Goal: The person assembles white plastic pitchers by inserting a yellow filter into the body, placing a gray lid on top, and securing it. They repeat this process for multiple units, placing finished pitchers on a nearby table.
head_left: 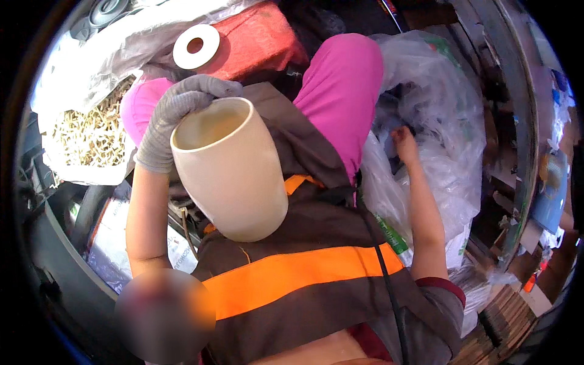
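A head-worn fisheye camera looks steeply down from close above the wearer's lap [316, 146].

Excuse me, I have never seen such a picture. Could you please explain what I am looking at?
No machine is working here: these are a person's own two hands, seen from above by a wide, round-looking camera worn on the head. The left hand, in a grey glove, holds a cream pot by its rim. The bare right hand is at a clear plastic bag. Ahead, a white ring lies on a red block.
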`<state>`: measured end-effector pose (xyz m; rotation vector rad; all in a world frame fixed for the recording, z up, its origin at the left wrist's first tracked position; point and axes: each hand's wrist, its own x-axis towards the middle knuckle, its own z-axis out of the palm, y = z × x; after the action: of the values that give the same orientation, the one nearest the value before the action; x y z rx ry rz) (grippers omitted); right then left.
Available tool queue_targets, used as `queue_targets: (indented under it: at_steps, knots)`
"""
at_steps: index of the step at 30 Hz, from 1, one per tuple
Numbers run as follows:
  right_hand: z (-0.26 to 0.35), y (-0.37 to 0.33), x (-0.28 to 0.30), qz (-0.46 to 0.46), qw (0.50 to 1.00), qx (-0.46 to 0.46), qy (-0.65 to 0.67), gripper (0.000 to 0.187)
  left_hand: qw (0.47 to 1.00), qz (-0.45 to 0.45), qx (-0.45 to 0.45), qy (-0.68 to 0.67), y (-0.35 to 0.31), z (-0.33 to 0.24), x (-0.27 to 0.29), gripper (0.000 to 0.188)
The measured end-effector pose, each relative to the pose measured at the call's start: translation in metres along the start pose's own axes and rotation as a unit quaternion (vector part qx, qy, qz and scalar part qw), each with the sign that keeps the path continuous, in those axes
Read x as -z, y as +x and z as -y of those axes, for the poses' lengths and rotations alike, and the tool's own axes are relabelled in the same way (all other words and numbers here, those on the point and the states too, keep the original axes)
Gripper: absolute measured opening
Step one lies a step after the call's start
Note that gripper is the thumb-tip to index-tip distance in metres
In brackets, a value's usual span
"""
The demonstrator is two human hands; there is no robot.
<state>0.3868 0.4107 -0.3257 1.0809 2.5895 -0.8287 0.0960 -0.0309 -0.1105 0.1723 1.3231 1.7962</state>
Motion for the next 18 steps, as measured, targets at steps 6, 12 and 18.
queue_targets:
  at_steps: [6, 12, 18]
  knots:
    - [0.241, -0.053, 0.135, -0.171, 0.96, 0.189, 0.113, 0.022, 0.997, 0.062, 0.035, -0.006, 0.019, -0.018, -0.04, 0.037]
    - [0.387, -0.089, 0.146, -0.096, 0.897, 0.431, -0.012, 0.021, 0.966, 0.209, -0.011, 0.15, 0.039, -0.03, -0.081, 0.042]
    - [0.373, -0.033, 0.09, 0.142, 0.769, 0.488, 0.388, 0.058, 0.992, 0.11, -0.01, -0.061, -0.003, -0.016, -0.022, 0.058]
